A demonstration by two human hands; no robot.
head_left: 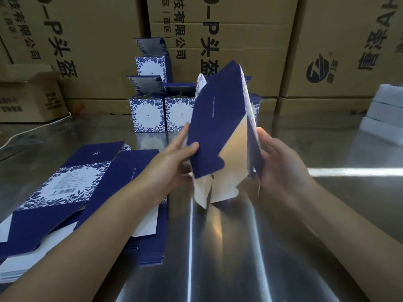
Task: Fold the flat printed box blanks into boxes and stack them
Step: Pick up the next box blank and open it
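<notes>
The steel table (283, 225) is smooth and reflective; card is likely to slide on it, so do the forming in the air rather than against the surface. Cardboard cartons (229, 29) stand along its far edge.

Finished boxes (148, 114) stand stacked in tiers at the far middle of the table, top flaps up. Flat blanks (54, 192) lie in overlapping piles at the near left.

The blank being worked (218, 118) is held above the table centre, tilted, partly opened into a sleeve, with its white bottom flaps hanging free below. Judged from its look, it is thin coated card: light, stiff along the panels, weak at the scored creases, and somewhat slick. Grip on the panels near the lower edges, never on the loose flaps, which would bend or tear.

The left hand (174, 164) is closed on the blue panel, thumb on the face and fingers behind. The right hand (281, 162) cups the opposite edge with fingers loosely curled; whether it is pinching firmly cannot be told.
</notes>
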